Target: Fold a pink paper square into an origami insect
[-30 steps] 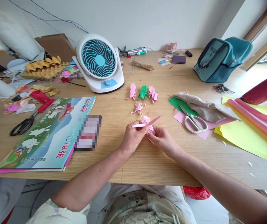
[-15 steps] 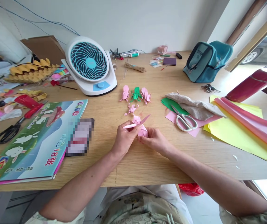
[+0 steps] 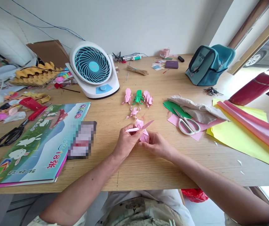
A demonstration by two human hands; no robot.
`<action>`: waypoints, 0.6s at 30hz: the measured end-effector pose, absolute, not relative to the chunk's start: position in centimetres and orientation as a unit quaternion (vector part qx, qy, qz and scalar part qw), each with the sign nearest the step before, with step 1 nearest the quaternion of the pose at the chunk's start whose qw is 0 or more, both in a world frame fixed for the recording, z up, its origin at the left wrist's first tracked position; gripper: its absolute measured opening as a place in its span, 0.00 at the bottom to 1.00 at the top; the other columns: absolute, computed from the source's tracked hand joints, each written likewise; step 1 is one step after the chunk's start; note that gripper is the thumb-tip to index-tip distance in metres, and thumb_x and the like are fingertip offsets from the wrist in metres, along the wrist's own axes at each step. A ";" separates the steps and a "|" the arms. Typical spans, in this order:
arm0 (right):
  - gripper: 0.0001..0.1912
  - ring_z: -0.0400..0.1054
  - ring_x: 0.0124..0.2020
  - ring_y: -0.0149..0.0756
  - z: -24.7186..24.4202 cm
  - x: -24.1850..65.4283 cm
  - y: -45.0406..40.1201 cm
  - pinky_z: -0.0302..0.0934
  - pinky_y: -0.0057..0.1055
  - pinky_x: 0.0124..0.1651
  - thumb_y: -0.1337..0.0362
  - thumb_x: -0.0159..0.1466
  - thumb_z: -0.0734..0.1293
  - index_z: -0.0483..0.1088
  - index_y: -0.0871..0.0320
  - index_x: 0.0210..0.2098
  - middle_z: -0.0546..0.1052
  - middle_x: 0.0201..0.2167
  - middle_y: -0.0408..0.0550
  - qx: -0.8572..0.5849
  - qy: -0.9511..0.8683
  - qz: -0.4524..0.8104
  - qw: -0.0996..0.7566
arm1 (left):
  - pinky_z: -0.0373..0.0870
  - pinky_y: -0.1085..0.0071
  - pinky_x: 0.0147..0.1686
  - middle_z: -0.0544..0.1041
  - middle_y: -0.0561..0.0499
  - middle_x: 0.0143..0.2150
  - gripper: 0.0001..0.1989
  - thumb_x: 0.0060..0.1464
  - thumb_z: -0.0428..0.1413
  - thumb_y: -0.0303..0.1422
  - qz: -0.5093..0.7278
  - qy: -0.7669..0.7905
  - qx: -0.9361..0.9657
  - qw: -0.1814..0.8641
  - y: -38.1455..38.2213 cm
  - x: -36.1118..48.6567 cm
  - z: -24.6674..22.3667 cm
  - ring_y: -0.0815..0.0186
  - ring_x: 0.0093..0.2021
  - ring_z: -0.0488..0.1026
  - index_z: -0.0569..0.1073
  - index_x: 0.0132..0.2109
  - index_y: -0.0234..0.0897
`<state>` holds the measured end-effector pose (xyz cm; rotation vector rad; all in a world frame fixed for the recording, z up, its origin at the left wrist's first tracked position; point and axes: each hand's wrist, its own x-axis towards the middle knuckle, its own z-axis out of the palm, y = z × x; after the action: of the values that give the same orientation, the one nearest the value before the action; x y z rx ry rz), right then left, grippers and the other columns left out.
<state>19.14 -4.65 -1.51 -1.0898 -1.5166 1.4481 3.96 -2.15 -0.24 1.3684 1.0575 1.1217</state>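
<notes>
Between my hands is a piece of folded pink paper [image 3: 145, 137], with narrow pointed flaps sticking out left and right. My left hand [image 3: 127, 139] is closed on it, the thumb pressed over its middle. Closed too, my right hand [image 3: 156, 143] pinches its lower right edge; some of those fingers are hidden beneath. Just beyond the hands lies a small pink origami figure [image 3: 134, 112]. Farther back sit a green origami beetle [image 3: 138, 97] and, on either side of it, a pink origami beetle [image 3: 127, 96] and another pink one [image 3: 148, 98].
White-handled scissors [image 3: 188, 125] rest on coloured paper at right, beside a grey cloth [image 3: 195, 108] and yellow sheets [image 3: 245, 141]. At left are a paper pad [image 3: 35, 147], a phone [image 3: 82, 139] and black-handled scissors [image 3: 9, 136]. A fan [image 3: 93, 70] stands behind.
The view has shifted slightly, so everything sits a little lower and to the right. Both hands keep hold of the folded pink paper, and my right fingers have shifted slightly on its edge.
</notes>
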 end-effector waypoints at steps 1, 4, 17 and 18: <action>0.18 0.59 0.27 0.29 -1.2 19.4 -4.6 0.54 0.26 0.29 0.51 0.56 0.73 0.68 0.59 0.32 0.68 0.25 0.40 -0.423 -0.593 0.562 0.392 | 0.60 0.76 0.29 0.68 0.55 0.26 0.12 0.51 0.62 0.38 0.463 0.438 0.583 0.504 -2.1 3.8 -0.3 0.72 0.27 0.63 0.73 0.30 0.33; 0.20 0.67 0.33 0.34 0.0 20.4 -4.5 0.61 0.30 0.36 0.48 0.59 0.71 0.70 0.58 0.37 0.75 0.34 0.46 -0.421 -0.547 0.560 0.458 | 0.59 0.76 0.29 0.67 0.55 0.26 0.12 0.53 0.61 0.37 0.440 0.427 0.627 0.480 -1.9 3.4 -0.4 0.72 0.28 0.62 0.72 0.29 0.33; 0.22 0.65 0.30 0.32 0.6 20.2 -4.5 0.58 0.29 0.33 0.46 0.54 0.74 0.71 0.58 0.32 0.74 0.28 0.44 -0.437 -0.514 0.563 0.477 | 0.60 0.76 0.31 0.69 0.54 0.28 0.11 0.56 0.59 0.36 0.406 0.404 0.704 0.420 -2.1 3.2 0.5 0.70 0.30 0.64 0.72 0.30 0.34; 0.22 0.64 0.28 0.31 0.6 20.3 -4.4 0.58 0.29 0.32 0.45 0.54 0.74 0.71 0.58 0.31 0.73 0.26 0.43 -0.441 -0.515 0.559 0.477 | 0.60 0.76 0.30 0.69 0.54 0.28 0.11 0.56 0.59 0.37 0.406 0.400 0.707 0.419 -2.0 3.2 0.4 0.70 0.30 0.64 0.72 0.29 0.34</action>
<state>20.27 -4.43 0.59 -1.0784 -1.2581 1.3646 3.22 -2.02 0.42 1.7734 1.0031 1.0187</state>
